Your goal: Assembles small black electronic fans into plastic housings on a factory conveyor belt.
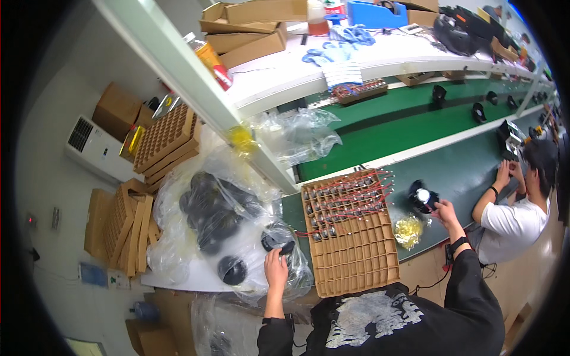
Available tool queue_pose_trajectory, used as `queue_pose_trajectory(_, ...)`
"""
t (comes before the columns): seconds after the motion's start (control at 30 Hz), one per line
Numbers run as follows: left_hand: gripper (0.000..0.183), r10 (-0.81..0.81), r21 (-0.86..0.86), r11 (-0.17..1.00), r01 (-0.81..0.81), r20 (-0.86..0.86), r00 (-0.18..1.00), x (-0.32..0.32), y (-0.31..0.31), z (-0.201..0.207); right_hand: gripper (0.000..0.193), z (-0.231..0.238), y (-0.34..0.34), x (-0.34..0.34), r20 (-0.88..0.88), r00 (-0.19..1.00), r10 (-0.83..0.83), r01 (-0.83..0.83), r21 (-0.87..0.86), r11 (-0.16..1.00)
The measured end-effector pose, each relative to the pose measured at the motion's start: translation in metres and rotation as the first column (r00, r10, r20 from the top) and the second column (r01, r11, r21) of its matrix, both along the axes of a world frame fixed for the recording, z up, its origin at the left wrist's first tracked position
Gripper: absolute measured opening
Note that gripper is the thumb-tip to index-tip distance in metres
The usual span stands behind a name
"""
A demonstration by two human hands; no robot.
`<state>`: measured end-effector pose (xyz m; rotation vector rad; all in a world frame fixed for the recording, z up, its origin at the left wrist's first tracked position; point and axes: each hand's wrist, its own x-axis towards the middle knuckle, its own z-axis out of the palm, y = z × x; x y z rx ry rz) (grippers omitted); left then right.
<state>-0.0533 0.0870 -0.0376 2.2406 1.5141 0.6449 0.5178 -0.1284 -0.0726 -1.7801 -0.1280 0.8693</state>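
At the right of the bench, my right hand grips the edge of a black plastic housing with a round white centre. My left hand has its fingers closed on a black round housing at the edge of a clear plastic bag. Another black round housing lies just left of that hand, and several more show dimly through the bag. Between my hands lies a divided cardboard tray. Small motors with red wires fill its far rows.
A pile of small yellowish pieces sits right of the tray. Beyond runs a green conveyor belt carrying black parts. A white post rises at the left. A co-worker sits at the right. Cardboard dividers are stacked at left.
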Motion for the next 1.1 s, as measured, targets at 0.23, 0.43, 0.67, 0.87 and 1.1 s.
queue_pose_trajectory(0.23, 0.054, -0.239, 0.045, 0.958, 0.284, -0.424, 0.874, 0.013, 0.041, -0.01, 0.014, -0.095, -0.05, 0.079, -0.172, 0.871, -0.46, 0.481, 0.108, 0.87)
queue_pose_trajectory(0.43, 0.052, -0.297, 0.097, 0.932, 0.35, -0.352, 0.888, -0.001, 0.054, 0.001, 0.019, -0.088, -0.045, 0.071, -0.073, 0.85, -0.522, 0.521, -0.043, 0.853)
queue_pose_trajectory(0.67, 0.025, 0.198, -0.08, 0.979, -0.186, 0.566, 0.8, -0.046, -0.004, 0.022, 0.022, 0.054, 0.028, -0.061, 0.958, 0.259, -0.126, 0.139, 0.092, 0.986)
queue_pose_trajectory(0.87, 0.026, 0.368, -0.379, 0.925, -0.017, 0.889, 0.273, 0.001, -0.042, 0.094, 0.024, 0.153, 0.089, -0.259, 0.713, 0.35, 0.607, -0.863, -0.008, 0.506)
queue_pose_trajectory(1.1, 0.04, 0.234, -0.326, 0.904, 0.276, 0.918, 0.319, 0.048, -0.059, 0.127, 0.065, 0.202, 0.111, -0.341, 0.806, 0.359, 0.47, -0.885, 0.134, 0.445)
